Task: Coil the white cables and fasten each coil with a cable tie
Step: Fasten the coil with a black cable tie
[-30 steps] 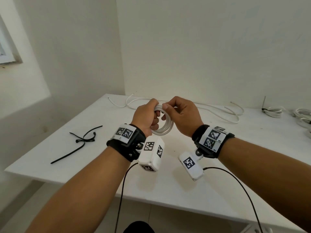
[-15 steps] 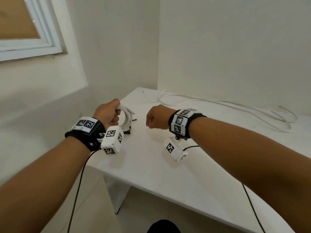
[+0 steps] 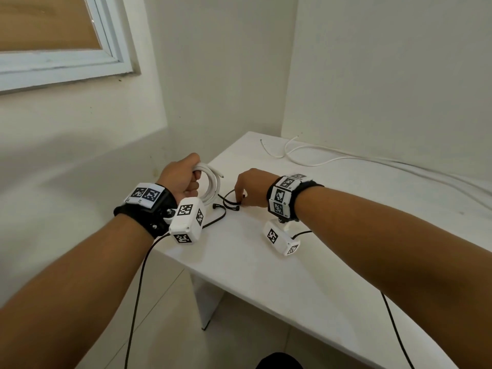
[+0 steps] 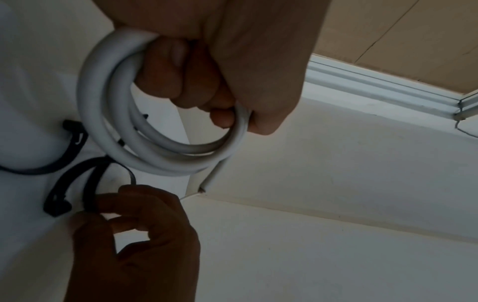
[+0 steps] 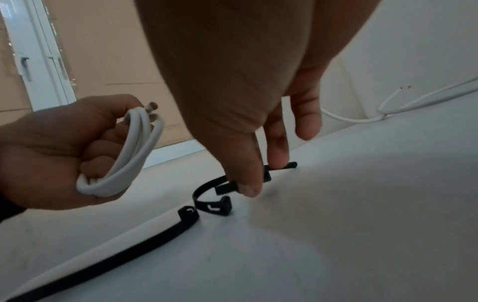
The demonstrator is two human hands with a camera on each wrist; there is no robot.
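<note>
My left hand [image 3: 181, 177] grips a small coil of white cable [image 3: 210, 186] just above the table's left corner; the coil [image 4: 145, 143] hangs below the fist with one cut end sticking out. In the right wrist view the same coil [image 5: 134, 151] sits in the fist at left. Several black cable ties [image 3: 226, 203] lie on the white table [image 3: 266, 262] beside the coil. My right hand [image 3: 249, 189] reaches down onto them, thumb and fingertips [image 5: 278, 157] pinching one black tie [image 5: 225, 185] against the tabletop. Another tie [image 5: 129, 251] stretches toward the near left.
Loose white cables [image 3: 332, 158] run along the back of the table by the wall. A window frame [image 3: 61, 65] sits on the left wall. The table's left edge [image 3: 186, 265] drops to the tiled floor. Black wrist-camera leads [image 3: 138, 283] hang under both arms.
Both hands have swung left to the table's corner. The right hand let go of the coil and came down on the black ties; the left hand still holds the coil.
</note>
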